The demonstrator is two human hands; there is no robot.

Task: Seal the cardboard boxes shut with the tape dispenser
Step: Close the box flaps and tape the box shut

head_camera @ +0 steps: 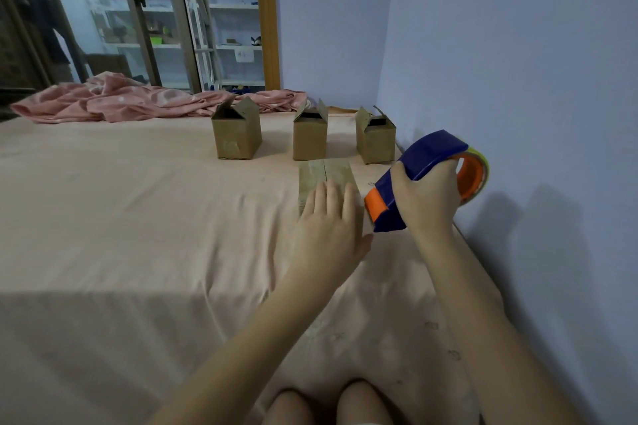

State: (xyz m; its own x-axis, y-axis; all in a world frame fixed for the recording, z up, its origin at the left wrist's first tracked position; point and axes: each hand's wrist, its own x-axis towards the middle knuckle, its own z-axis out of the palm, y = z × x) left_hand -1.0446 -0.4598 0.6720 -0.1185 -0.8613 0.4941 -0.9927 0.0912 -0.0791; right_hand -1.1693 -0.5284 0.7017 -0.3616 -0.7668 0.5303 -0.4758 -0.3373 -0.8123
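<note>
At the near edge of the bed [138, 217], two bare knees [328, 404] show at the bottom of the view, with both forearms reaching forward over the peach sheet. The left hand [328, 228] lies flat, fingers straight and slightly spread, palm pressing down on the closed top of the nearest cardboard box [324, 172], whose flaps are folded shut with a seam running down the middle. Just to the right of it, near the bed's right edge by the wall [518, 79], the right hand [426, 198] grips the blue and orange tape dispenser [428, 155], fingers curled over its blue handle and thumb wrapped beneath; the dispenser is held up off the sheet, its orange front end beside the box and the tape roll [478, 176] facing the wall.

Farther on, toward the far right corner of the bed, three more boxes stand in a row with their top flaps up: the left open box [238, 138], the middle open box [309, 138] and the right open box [376, 143], each apart from its neighbour. Behind them, along the far edge, a crumpled pink blanket [114, 100] stretches leftward. Beyond the bed stand glass doors [103, 10] and white shelving [234, 28].
</note>
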